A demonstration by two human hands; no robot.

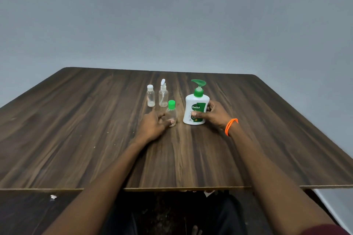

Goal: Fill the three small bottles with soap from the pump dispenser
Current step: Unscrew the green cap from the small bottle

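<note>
The right hand [215,115] is gripping the upright pump dispenser [196,108] on the tabletop [76,129], while the left hand [154,125] is pinching the green-capped bottle [171,112] just beside it, two clear bottles [157,96] standing beyond its fingers.

A single head-worn wide-angle camera looked forward and down across the table [76,139] toward a grey wall [172,15], both forearms reaching in from below.
</note>
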